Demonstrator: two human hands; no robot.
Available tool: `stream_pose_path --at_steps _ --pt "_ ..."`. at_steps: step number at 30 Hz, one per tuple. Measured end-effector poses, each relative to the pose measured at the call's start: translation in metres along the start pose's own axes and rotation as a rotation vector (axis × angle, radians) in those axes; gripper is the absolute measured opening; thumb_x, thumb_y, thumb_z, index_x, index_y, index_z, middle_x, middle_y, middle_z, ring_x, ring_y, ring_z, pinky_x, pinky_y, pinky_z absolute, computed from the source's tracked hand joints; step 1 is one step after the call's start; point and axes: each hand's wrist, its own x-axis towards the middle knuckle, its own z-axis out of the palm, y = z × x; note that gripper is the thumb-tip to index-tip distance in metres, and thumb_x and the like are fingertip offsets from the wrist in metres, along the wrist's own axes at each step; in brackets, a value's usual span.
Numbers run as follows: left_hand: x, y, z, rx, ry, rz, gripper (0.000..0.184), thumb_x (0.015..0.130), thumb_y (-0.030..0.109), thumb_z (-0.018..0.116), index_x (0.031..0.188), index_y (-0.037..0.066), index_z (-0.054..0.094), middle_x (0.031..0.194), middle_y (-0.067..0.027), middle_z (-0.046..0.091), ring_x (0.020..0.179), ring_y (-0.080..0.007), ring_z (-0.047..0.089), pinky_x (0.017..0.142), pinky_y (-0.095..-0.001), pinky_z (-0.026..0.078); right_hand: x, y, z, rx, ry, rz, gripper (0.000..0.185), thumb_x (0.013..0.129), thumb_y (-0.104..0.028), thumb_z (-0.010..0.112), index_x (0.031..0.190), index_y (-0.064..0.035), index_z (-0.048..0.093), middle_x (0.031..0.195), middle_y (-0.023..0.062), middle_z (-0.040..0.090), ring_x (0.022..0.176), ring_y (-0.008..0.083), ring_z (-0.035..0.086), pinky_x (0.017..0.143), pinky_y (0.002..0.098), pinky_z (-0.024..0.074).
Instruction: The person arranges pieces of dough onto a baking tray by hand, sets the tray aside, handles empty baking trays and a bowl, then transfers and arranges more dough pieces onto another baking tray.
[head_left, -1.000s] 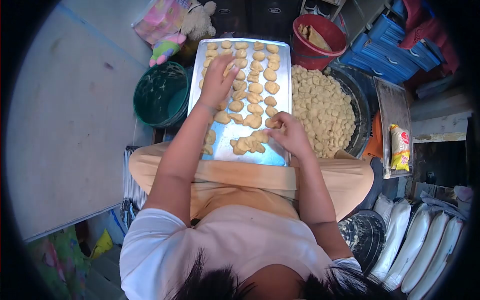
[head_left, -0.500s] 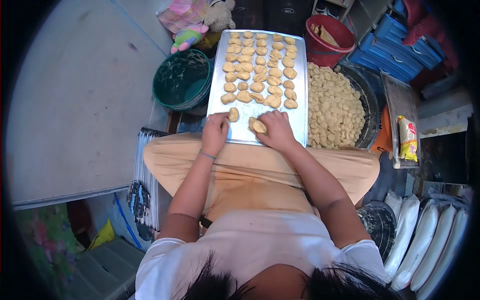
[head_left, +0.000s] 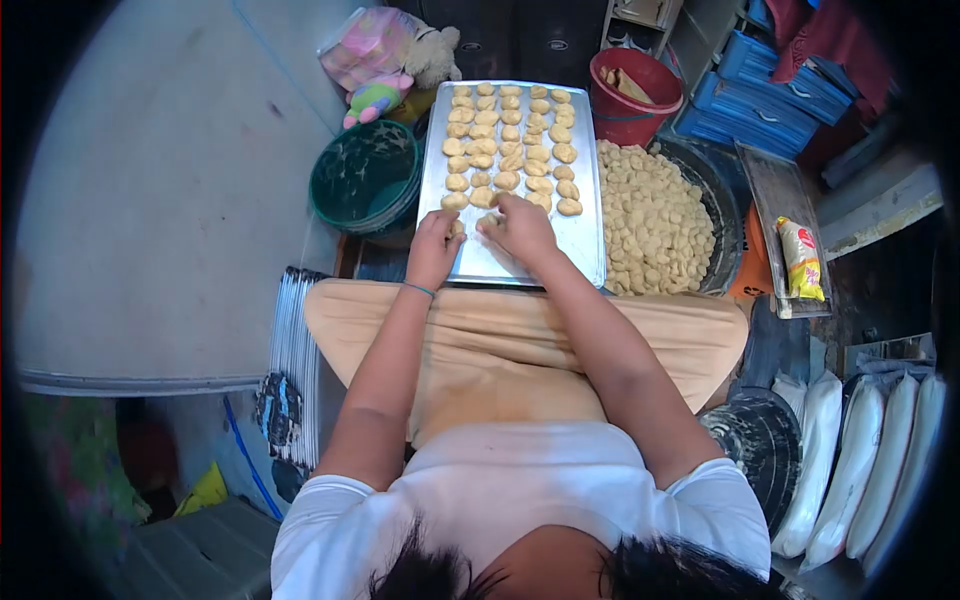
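Note:
A metal baking tray (head_left: 570, 250) reaches away from my lap, with rows of pale yellow dough pieces (head_left: 507, 180) on it. At its near left part, my left hand (head_left: 432, 248) has its fingers curled against a dough piece (head_left: 458, 228). My right hand (head_left: 522, 232) pinches another dough piece (head_left: 487, 222) at the front end of the rows, low over the tray. The fingers partly cover both pieces. To the right of the tray, a large dark basin (head_left: 722, 225) holds a heap of similar dough pieces (head_left: 650, 225).
Left of the tray stands a green bucket (head_left: 365, 180); a red bucket (head_left: 640, 115) is behind the basin. A yellow-and-red packet (head_left: 801, 258) lies on a worn tray (head_left: 775, 190) at right. Stacked trays (head_left: 293, 360) stand by my left knee, long white plastic packs (head_left: 850, 470) at lower right.
My right hand has moved left and forward with its dough piece, setting it closer to the rows. My left fingers have closed in on the piece beside them. The view has shifted slightly.

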Motion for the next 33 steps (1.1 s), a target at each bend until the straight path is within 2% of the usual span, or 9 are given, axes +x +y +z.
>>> stream_pose_path --at_steps 3,8,11,20,23,24,27,31,33 --pt "0.012 0.004 0.003 0.116 0.016 -0.078 0.040 0.073 0.009 0.075 0.111 0.005 0.061 0.112 -0.0130 0.058 0.105 -0.0330 0.054 0.087 -0.0422 0.046 -0.029 0.016 -0.010 -0.141 -0.013 -0.096 0.042 0.076 -0.034 0.072 0.111 -0.0131 0.063 0.104 0.0074 0.062 0.109 0.0270 0.055 0.089 0.0446 0.0396" --pt "0.003 0.031 0.014 0.286 0.040 0.285 0.028 0.080 0.016 0.065 0.108 0.014 0.064 0.112 -0.0081 0.057 0.109 -0.0266 0.050 0.093 -0.0453 0.034 -0.036 0.040 0.000 -0.043 0.095 0.025 0.039 0.075 -0.031 0.073 0.108 -0.0124 0.065 0.100 0.0075 0.065 0.102 0.0284 0.058 0.087 0.0437 0.0408" --pt "0.010 0.018 0.034 0.429 -0.032 0.155 0.034 0.076 0.017 0.067 0.110 0.015 0.065 0.116 -0.0069 0.057 0.111 -0.0263 0.049 0.095 -0.0448 0.033 -0.033 0.037 -0.002 0.044 0.169 0.092 0.031 0.076 -0.027 0.071 0.102 -0.0105 0.066 0.096 0.0104 0.067 0.098 0.0281 0.060 0.085 0.0420 0.0422" --pt "0.017 0.046 0.048 0.253 -0.080 0.153 0.029 0.079 0.018 0.068 0.107 0.013 0.066 0.112 -0.0047 0.059 0.113 -0.0263 0.047 0.094 -0.0441 0.030 -0.039 0.061 -0.012 0.302 0.252 0.229 0.027 0.080 -0.027 0.068 0.098 -0.0070 0.064 0.093 0.0162 0.065 0.092 0.0367 0.062 0.079 0.0461 0.0478" --pt "0.023 0.043 0.055 0.269 -0.069 0.101 0.027 0.078 0.017 0.069 0.104 0.013 0.067 0.110 -0.0045 0.059 0.111 -0.0262 0.048 0.093 -0.0438 0.030 -0.041 0.052 -0.021 0.123 0.295 -0.054 0.026 0.082 -0.026 0.067 0.098 -0.0070 0.063 0.092 0.0176 0.066 0.089 0.0378 0.062 0.076 0.0461 0.0489" --pt "0.021 0.044 0.057 0.259 -0.037 0.135 0.026 0.078 0.017 0.069 0.104 0.014 0.067 0.110 -0.0041 0.059 0.110 -0.0260 0.049 0.093 -0.0438 0.030 -0.041 0.054 -0.023 0.022 0.151 -0.062 0.032 0.081 -0.028 0.069 0.104 -0.0078 0.061 0.094 0.0175 0.066 0.089 0.0381 0.062 0.077 0.0452 0.0492" --pt "0.019 0.053 0.056 0.241 -0.009 0.261 0.025 0.078 0.018 0.069 0.103 0.015 0.068 0.110 -0.0028 0.060 0.108 -0.0252 0.049 0.092 -0.0439 0.030 -0.039 0.051 -0.023 0.177 0.133 0.263 0.040 0.079 -0.031 0.070 0.111 -0.0094 0.060 0.092 0.0159 0.065 0.094 0.0359 0.062 0.079 0.0434 0.0491" --pt "0.023 0.062 0.060 0.259 -0.112 0.378 0.021 0.078 0.016 0.068 0.099 0.016 0.070 0.110 -0.0017 0.060 0.107 -0.0241 0.050 0.091 -0.0438 0.030 -0.052 0.081 -0.024 0.275 0.308 -0.066 0.033 0.079 -0.019 0.069 0.109 -0.0070 0.061 0.092 0.0141 0.061 0.090 0.0334 0.063 0.077 0.0407 0.0504" --pt "0.028 0.063 0.067 0.277 -0.099 0.392 0.020 0.079 0.014 0.067 0.099 0.016 0.070 0.109 -0.0022 0.060 0.107 -0.0241 0.050 0.091 -0.0431 0.030 -0.054 0.096 -0.030 0.391 0.234 0.064 0.025 0.078 -0.012 0.069 0.102 -0.0043 0.065 0.094 0.0136 0.060 0.085 0.0294 0.064 0.076 0.0357 0.0512"
